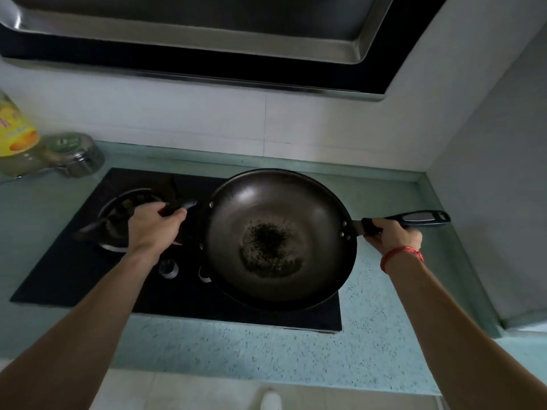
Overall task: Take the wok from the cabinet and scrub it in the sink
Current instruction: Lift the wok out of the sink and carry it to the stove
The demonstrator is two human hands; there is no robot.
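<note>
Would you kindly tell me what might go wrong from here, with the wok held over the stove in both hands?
1. The wok is low over the stove; its underside could knock the knob or burner grate when carried off.
2. The left hand grips only the short side handle, so it may slip and tip the wok toward the right hand.
3. Tilting could spill the dark residue.

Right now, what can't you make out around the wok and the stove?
Head view:
the right burner, hidden under the wok
the yellow-labelled bottle, cut off by the left edge, label blurred
the short handle, mostly covered by the left hand
the sink, outside the frame
</note>
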